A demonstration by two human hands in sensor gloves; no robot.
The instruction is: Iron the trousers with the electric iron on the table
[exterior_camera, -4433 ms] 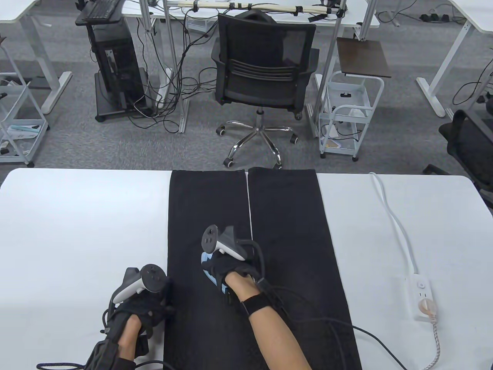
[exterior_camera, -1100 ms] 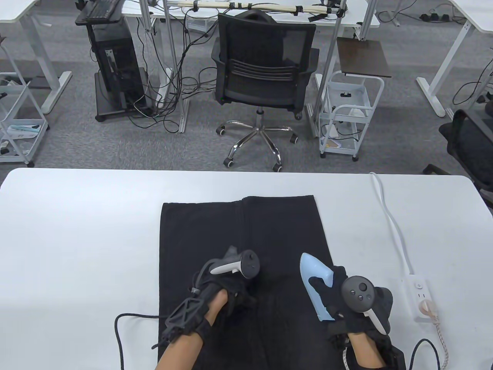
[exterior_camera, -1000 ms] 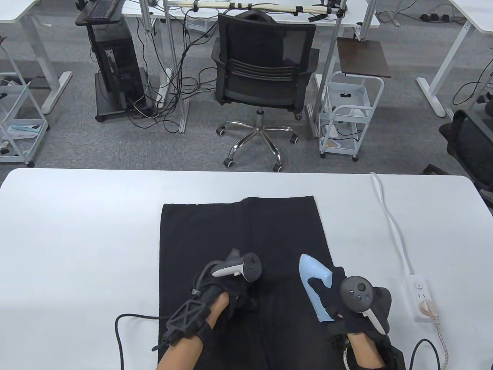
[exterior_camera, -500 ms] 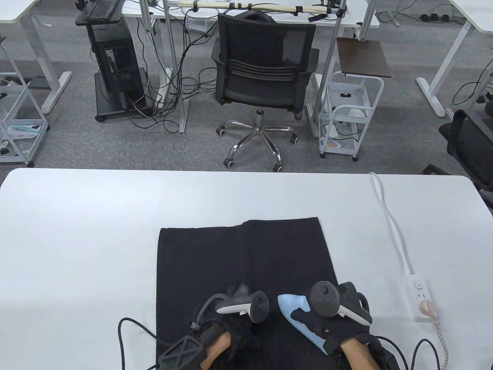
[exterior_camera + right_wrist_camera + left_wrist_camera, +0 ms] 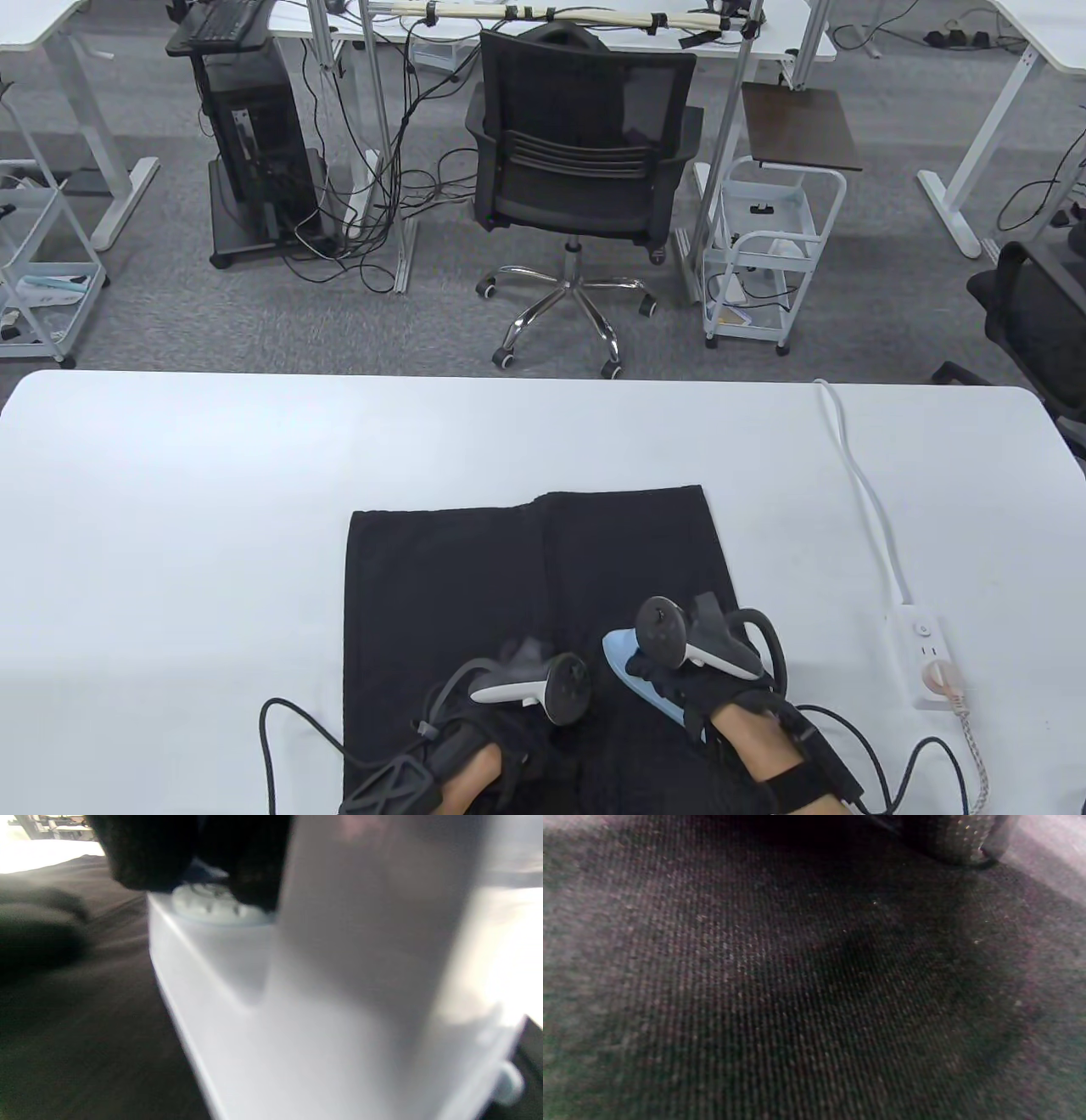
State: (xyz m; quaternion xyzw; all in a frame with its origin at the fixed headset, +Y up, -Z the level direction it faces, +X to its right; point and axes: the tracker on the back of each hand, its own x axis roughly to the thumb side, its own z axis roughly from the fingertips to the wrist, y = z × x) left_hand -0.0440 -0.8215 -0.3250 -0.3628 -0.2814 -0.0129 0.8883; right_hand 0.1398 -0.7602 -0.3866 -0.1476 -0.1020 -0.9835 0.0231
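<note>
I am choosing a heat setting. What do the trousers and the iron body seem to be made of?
Trousers: black woven cloth, matte, with a fine ribbed weave in the left wrist view; the fibre cannot be told.
Iron: pale blue, smooth and slightly glossy, probably moulded plastic.

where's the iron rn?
Table view: the light blue iron sits on the black trousers near the table's front edge, gripped by the right hand, just right of the left hand.
</note>
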